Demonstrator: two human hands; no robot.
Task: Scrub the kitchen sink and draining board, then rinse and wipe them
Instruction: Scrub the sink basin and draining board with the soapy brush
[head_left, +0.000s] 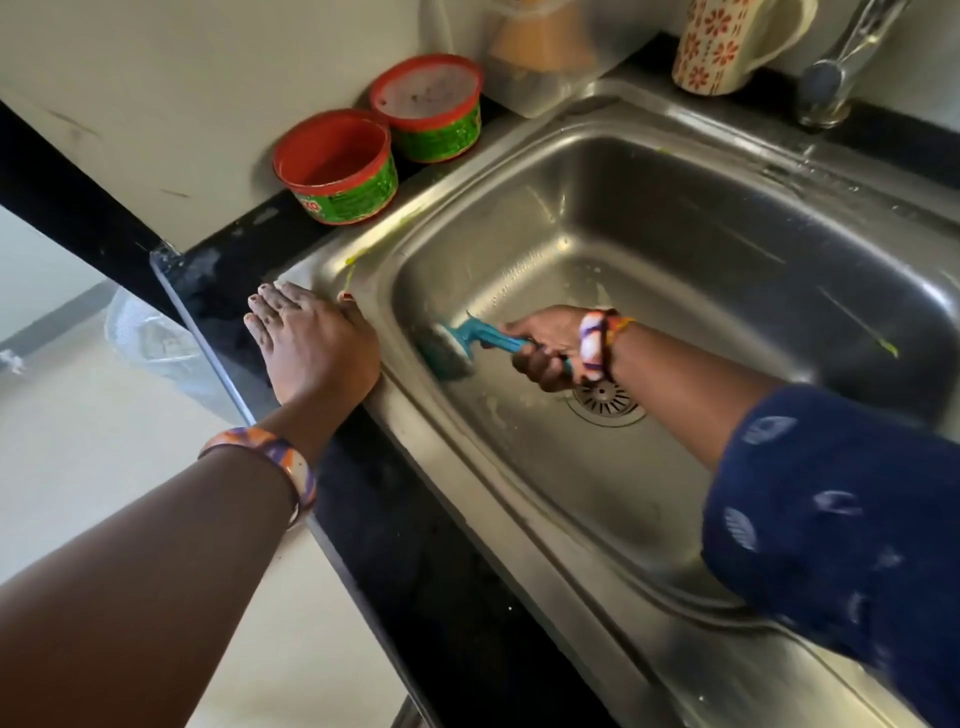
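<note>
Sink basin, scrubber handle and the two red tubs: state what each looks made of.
Sink basin: brushed stainless steel, going by its grey sheen and streaked reflections. Scrubber handle in the right hand: likely moulded plastic, uniformly teal and glossy. Red tubs: probably thin plastic, with printed green labels.

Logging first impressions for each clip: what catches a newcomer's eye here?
The right hand holds a teal scrub brush against the steel sink wall, near the drain. The left hand lies flat on the sink's corner. Two red-rimmed green tubs stand behind on the counter.
</note>
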